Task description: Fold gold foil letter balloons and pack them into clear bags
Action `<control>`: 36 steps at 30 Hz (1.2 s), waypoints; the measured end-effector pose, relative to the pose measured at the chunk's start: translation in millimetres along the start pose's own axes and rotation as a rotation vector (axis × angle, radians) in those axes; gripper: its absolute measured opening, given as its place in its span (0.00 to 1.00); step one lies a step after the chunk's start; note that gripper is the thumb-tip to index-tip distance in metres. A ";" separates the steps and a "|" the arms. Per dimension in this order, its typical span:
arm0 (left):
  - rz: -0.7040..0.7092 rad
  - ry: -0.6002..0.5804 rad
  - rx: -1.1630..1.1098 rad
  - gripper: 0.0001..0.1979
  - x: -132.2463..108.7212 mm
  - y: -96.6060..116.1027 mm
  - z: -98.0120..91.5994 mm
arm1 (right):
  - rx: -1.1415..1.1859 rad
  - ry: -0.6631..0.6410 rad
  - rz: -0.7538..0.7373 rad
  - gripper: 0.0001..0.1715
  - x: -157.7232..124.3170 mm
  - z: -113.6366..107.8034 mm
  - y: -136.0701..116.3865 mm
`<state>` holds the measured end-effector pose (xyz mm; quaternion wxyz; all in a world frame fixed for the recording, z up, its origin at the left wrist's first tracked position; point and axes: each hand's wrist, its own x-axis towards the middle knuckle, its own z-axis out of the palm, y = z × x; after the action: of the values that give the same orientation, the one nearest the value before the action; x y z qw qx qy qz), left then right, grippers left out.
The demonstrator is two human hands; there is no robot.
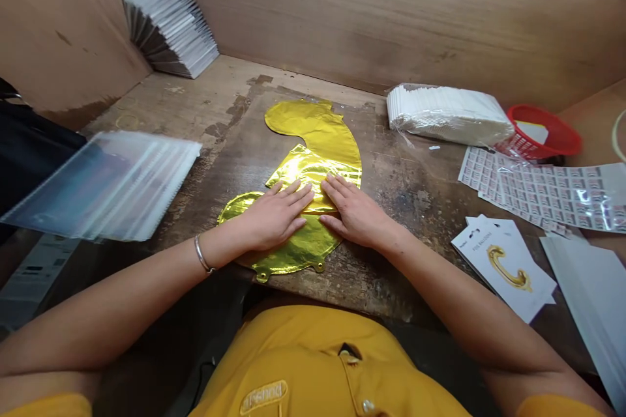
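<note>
Left hand (276, 215) and right hand (357, 212), fingers (337, 187) spread, press flat on a folded gold foil balloon (313, 133) on a worn wooden tabletop (405, 215); the thin foil looks light, slippery, best held flat.

Plywood walls (372, 6) box in a scarred wooden bench (420, 208), with a fanned stack of white cards (169, 23) in its far left corner and a plastic-wrapped bundle of white paper strips (448, 116) along its back edge, just beside a red plastic basket (548, 131). Sheets of printed labels (542, 195) lie on the bench's right side, near foil balloon backing cards (503, 264) showing a gold letter C and white sheets (591, 306). Clear plastic sleeves (105, 186) sit over the bench's left side, beside a black bag (29, 150).
</note>
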<state>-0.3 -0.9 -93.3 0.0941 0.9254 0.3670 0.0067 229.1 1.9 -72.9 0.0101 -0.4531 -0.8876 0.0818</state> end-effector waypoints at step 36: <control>-0.426 0.281 -0.231 0.08 -19.0 18.3 -9.0 | 0.059 0.083 0.464 0.17 -21.2 4.6 -23.8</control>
<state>-2.5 -25.3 -80.1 0.1463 0.8004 0.5598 0.1567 222.1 -29.4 -72.6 0.0407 -0.6476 -0.7557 0.0890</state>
